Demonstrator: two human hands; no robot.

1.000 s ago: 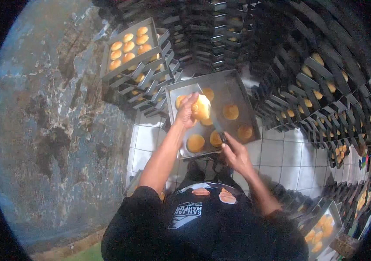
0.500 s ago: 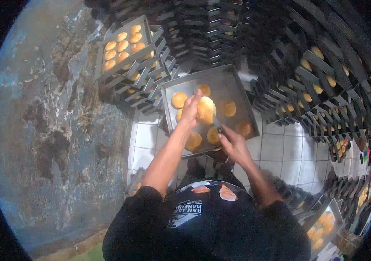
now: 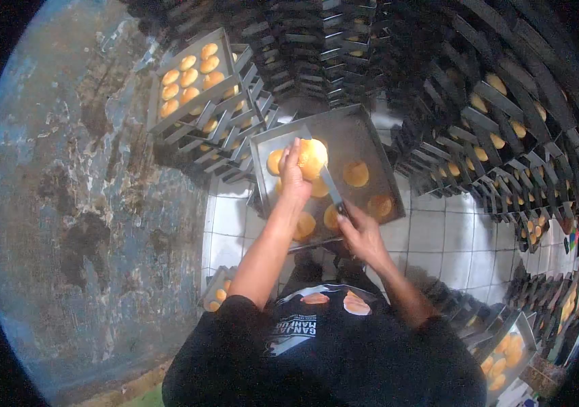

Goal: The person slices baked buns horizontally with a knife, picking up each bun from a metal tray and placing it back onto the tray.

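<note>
While my left hand (image 3: 292, 173) grips a bun (image 3: 312, 157) above the tray's (image 3: 371, 132) far-left corner, my right hand (image 3: 359, 233), at the near edge, clasps a knife (image 3: 330, 188), blade pointing up-left into the bun.

A golden-yellow bun (image 3: 312, 157) is showing pale against the dull grey metal tray (image 3: 364, 132); below the tray, white floor tiles (image 3: 432, 237) are gleaming, and a black shirt (image 3: 323, 353) is bearing white lettering.
</note>
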